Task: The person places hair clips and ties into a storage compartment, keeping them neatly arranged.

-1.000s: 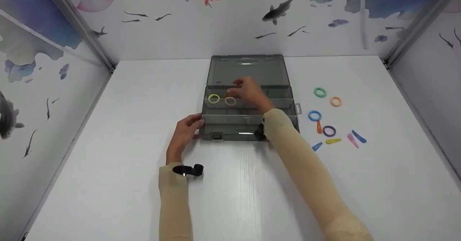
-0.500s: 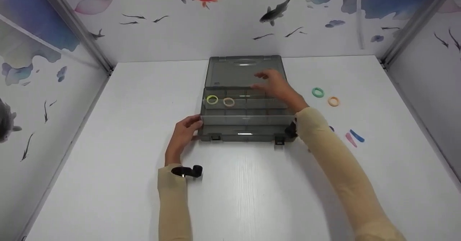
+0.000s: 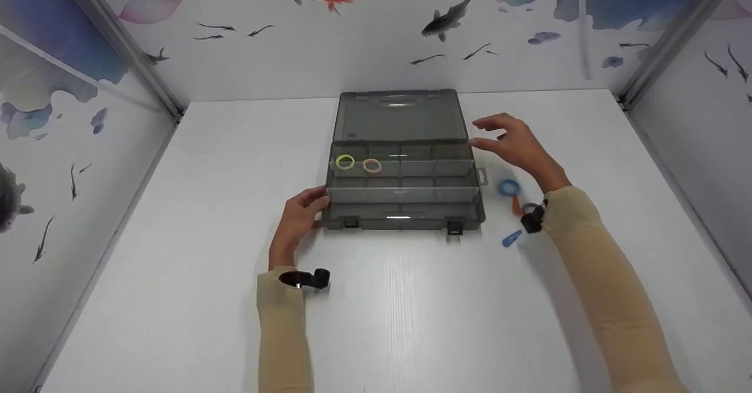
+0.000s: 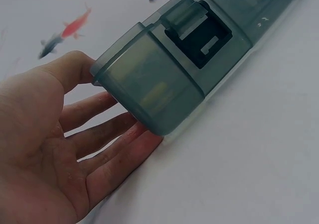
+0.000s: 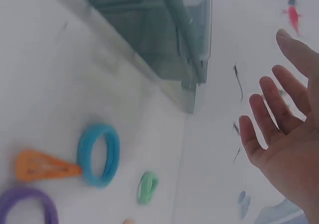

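Observation:
A grey translucent compartment box (image 3: 376, 211) lies with its lid (image 3: 405, 120) folded back. In its back row are a yellow-green hair tie (image 3: 337, 162) and a pale beige hair tie (image 3: 363, 166). My left hand (image 3: 299, 212) touches the box's left end; its thumb meets the upper rim and its extended fingers rest against the side wall. Off the box's right side, my right hand (image 3: 517, 140) hovers with fingers spread, holding nothing. Nearest below it lie a blue hair tie (image 3: 500, 187) and an orange hair clip (image 3: 516, 205). A green hair tie (image 5: 152, 181) shows in the right wrist view.
A blue hair clip (image 3: 512, 238) lies right of the box's front corner. My wrist camera partly covers a purple hair tie (image 5: 27, 191). The right sleeve (image 3: 611, 275) hides part of the table. A fish-patterned wall (image 3: 376, 40) stands behind the box.
My right hand has moved rightward from above the box's back row, across the lid, to beyond its right edge. The left hand has stayed at the box's left end.

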Demonstrator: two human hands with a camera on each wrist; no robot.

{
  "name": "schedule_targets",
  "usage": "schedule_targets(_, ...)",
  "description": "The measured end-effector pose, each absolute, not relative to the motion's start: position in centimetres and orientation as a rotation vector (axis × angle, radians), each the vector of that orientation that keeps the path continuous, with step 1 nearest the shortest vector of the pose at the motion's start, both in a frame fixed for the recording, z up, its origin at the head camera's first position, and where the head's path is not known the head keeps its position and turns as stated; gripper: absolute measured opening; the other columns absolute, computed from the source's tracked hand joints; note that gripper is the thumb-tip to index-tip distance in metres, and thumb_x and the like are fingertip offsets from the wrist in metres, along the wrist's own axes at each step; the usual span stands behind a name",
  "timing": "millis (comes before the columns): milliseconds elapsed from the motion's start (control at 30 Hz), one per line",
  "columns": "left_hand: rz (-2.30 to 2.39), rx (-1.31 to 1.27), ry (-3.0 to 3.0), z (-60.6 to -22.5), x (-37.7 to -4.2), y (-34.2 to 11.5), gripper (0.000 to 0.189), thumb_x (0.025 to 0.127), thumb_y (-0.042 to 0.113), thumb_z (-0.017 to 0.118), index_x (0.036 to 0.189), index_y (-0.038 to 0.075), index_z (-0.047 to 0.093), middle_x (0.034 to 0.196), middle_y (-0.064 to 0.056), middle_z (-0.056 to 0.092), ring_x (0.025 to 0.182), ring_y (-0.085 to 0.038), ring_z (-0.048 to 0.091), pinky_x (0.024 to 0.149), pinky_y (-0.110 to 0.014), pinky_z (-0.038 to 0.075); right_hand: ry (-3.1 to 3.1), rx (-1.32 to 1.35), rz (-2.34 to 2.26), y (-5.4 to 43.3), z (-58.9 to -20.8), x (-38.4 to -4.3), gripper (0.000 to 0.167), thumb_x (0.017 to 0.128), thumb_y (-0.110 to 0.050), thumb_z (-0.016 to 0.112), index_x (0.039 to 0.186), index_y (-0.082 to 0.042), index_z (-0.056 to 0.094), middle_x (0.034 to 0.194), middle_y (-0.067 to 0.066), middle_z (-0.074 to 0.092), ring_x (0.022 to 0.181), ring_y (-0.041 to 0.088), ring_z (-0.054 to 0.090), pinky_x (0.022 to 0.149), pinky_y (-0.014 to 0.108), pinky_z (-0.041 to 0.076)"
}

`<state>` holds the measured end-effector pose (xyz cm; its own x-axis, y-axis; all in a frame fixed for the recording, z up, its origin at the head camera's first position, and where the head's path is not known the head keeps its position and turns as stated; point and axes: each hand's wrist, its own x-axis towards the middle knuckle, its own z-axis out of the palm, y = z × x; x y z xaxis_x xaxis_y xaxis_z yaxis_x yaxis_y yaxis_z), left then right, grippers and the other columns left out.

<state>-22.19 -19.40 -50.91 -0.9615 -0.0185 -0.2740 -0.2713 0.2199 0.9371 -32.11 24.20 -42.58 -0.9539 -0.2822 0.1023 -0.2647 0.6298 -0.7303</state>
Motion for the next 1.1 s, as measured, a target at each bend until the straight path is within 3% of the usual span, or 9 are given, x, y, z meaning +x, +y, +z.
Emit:
schedule_targets(500,1.843,-0.241,2.284,-50.9,-22.0,-19.5,0.044,0.102,0.029,0.058,0.143,0.016,0.055,0.144,-0.008,0.057,0.131,-0.025,0.056,0.096,-0.041,0.055,2.843,0.043,-1.243,33.7,-45.9,-30.0,0.072,0.093,-0.05,0.067,0.146,-0.007,0.048,0.15,0.022,0.045,0.14,0.041,0.037,0.115,0.059,0.033)
schedule_targets(733,1.832,-0.26,2.294,-51.0,-22.2,-19.5,0.044,0.102,0.029,0.057,0.144,0.016,0.054,0.145,-0.008,0.056,0.132,-0.025,0.055,0.101,-0.043,0.053,2.658,0.243,-1.25,35.6,-47.1,-29.6,0.089,0.088,-0.062,0.065,0.156,-0.015,0.033,0.161,0.021,0.029,0.146,0.044,0.029,0.119,0.061,0.028)
schedule_targets(1100,1.822,-0.281,2.3,-51.1,-22.0,-19.4,0.043,0.101,0.031,0.058,0.143,0.018,0.055,0.144,-0.006,0.057,0.132,-0.024,0.055,0.103,-0.043,0.051,2.623,0.3,-1.199,35.5,-47.7,-29.8,0.085,0.093,-0.046,0.068,0.158,-0.01,0.027,0.162,0.025,0.026,0.147,0.045,0.027,0.121,0.058,0.026)
